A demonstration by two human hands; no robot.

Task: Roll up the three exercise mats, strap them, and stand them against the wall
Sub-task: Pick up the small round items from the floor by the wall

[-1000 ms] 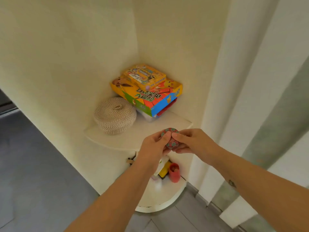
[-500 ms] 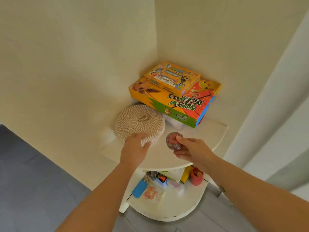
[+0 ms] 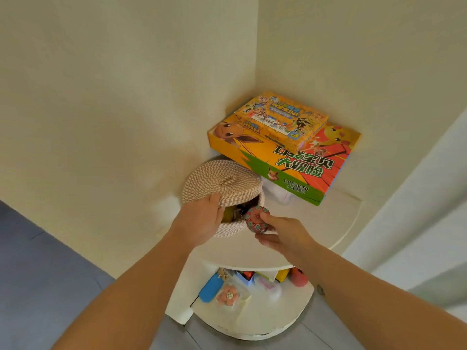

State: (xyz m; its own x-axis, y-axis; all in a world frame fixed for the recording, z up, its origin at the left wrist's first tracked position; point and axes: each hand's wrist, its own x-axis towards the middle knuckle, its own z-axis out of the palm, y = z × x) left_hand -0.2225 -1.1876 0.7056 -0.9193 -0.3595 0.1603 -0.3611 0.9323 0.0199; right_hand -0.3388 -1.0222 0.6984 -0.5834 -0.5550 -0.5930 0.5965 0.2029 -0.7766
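Observation:
No exercise mat or strap is in view. My left hand (image 3: 202, 218) grips the front edge of a woven rope lid (image 3: 222, 180) and tilts it up off a round woven basket (image 3: 230, 229) on the upper corner shelf (image 3: 316, 223). My right hand (image 3: 280, 233) holds a small round ball (image 3: 256, 219) with a red and green pattern, right at the basket's open mouth. Dark and yellow items show inside the basket, too hidden to name.
Two colourful game boxes (image 3: 285, 147) are stacked at the back of the shelf, in the wall corner. The lower shelf (image 3: 252, 322) holds small toys, a blue item (image 3: 209, 290) and a red cup (image 3: 299, 279). A pale curtain (image 3: 417, 210) hangs at right; grey floor (image 3: 38, 274) lies at left.
My left hand let go of the ball, reached to the basket and lifted its lid at the front. My right hand carried the ball to the opening. The view moved closer.

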